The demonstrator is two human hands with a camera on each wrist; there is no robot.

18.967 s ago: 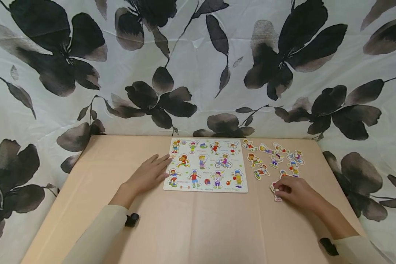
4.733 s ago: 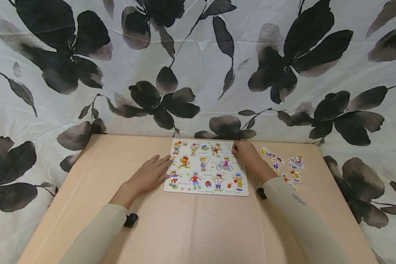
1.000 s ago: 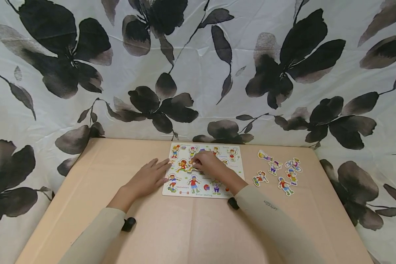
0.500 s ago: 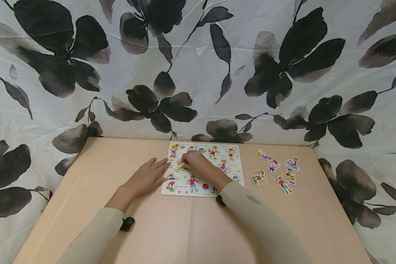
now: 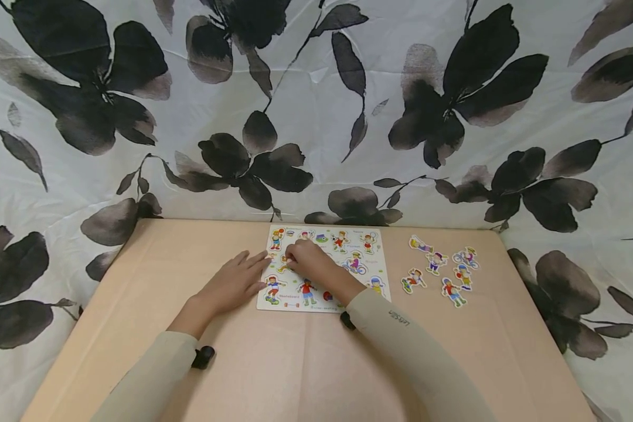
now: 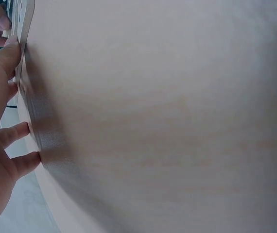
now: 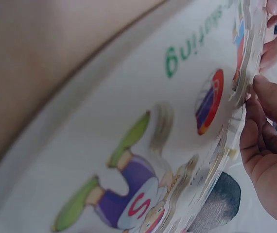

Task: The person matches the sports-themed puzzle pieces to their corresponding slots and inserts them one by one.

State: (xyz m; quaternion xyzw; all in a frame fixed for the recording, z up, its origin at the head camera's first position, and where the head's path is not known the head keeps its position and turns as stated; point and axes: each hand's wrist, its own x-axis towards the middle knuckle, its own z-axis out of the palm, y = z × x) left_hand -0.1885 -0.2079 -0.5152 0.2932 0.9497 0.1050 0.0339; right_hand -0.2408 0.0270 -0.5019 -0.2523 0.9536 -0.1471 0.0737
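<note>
A white puzzle board point(image 5: 316, 306) with printed sports figures lies at the table's far edge. My left hand point(image 5: 233, 285) rests on the table with its fingers spread, fingertips touching the board's left edge. Over the left part of the board's middle row, my right hand point(image 5: 316, 265) has curled fingers, thumb and fingertips together low at the surface near the running figure point(image 5: 282, 265). It seems to pinch a flat puzzle piece there, almost wholly hidden by the fingers. In the right wrist view the thumb point(image 7: 274, 94) meets the curled fingers just above the board.
Several loose puzzle pieces lie right of the board, among them a cyclist piece point(image 5: 465, 257), a red-shirted piece point(image 5: 453, 292) and another figure piece point(image 5: 414, 280). The table point(image 5: 306, 369) is peach-coloured. A floral cloth point(image 5: 316, 105) hangs behind it.
From the board's upper right corner my right hand has moved left to the running figure, settling there over the last second. Fewer loose pieces lie on the right than at first. The left hand stays put.
</note>
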